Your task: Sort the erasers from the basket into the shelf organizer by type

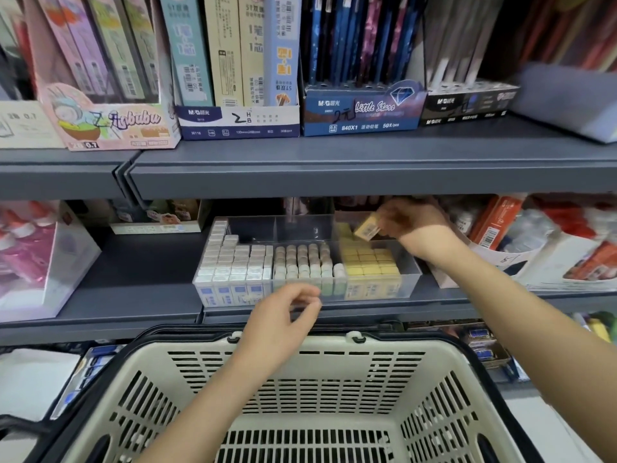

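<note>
My right hand [412, 222] pinches a yellow eraser [367, 228] above the right compartment of the organizer [414, 279]. It is tilted, long axis slanting, barcoded end down-left toward the yellow rows. My left hand [283, 315] hovers over the far rim of the basket [300, 344] — fingers loosely curled, holding nothing.

The right hand [410, 222] holds a yellow eraser [367, 229]. Just under that hand, more yellow erasers [370, 262] sit in a clear box [412, 279]. The left hand [283, 315] hangs with loose fingers, the box behind it and the basket [384, 345] below it.
</note>
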### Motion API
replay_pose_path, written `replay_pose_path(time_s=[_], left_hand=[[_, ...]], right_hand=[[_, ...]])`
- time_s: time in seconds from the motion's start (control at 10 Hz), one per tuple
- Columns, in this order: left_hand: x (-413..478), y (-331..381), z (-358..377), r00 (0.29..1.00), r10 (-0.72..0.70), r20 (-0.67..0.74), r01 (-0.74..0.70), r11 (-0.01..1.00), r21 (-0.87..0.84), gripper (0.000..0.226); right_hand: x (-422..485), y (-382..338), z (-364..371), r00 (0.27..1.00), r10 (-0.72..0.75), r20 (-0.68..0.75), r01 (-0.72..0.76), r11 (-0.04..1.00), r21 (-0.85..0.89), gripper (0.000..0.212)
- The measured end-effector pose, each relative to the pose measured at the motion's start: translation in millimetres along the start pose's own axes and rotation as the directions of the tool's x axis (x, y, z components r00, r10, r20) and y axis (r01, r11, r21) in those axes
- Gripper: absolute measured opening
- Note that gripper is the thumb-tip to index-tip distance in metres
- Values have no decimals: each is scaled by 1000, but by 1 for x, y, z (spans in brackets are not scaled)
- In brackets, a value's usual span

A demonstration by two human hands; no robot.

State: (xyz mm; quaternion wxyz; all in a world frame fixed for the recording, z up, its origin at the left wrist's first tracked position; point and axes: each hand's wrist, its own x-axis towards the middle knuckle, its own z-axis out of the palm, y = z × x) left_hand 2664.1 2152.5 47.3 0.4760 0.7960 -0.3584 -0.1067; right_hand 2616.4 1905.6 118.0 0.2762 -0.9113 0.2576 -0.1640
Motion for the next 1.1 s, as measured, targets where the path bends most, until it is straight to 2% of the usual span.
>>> replay_pose_path(time_s=[0.1, 0.2, 0.3, 0.4, 0.5, 0.7, 0.9, 1.0, 1.1], left_hand=[[-14, -13, -12, 996, 84, -7, -75, 924, 376, 22], [-24, -23, -12, 994, 113, -8, -92, 845, 527, 29], [-27, -25, -10, 990, 139, -20, -110, 855, 506, 22], [-26, -28, -6, 984, 172, -48, -129, 868, 479, 13], [-26, -29, -5, 982, 177, -58, -128, 868, 479, 11], [-25, -29, -4, 981, 186, -59, -131, 852, 507, 12], [-26, -26, -6, 995, 103, -10, -79, 817, 571, 25], [-27, -21, -6, 997, 80, 23, -79, 825, 559, 26], [-25, -19, -25, 994, 29, 102, -68, 912, 403, 21]], right_hand=[[26, 9, 8, 989, -107, -99, 83, 973, -217, 20], [46, 15, 26, 979, -200, -42, 180, 943, -279, 17], [56, 18, 40, 984, -168, 60, 178, 936, -304, 17], [66, 24, 52, 981, -56, 186, 122, 922, -368, 20], [69, 28, 54, 975, -43, 217, 129, 908, -398, 25], [71, 35, 53, 972, -43, 230, 127, 922, -367, 31], [54, 23, 53, 972, -1, 234, 104, 897, -429, 37], [37, 11, 46, 981, -10, 192, 84, 920, -382, 41], [-14, 4, 36, 988, -94, 122, 128, 941, -313, 37]])
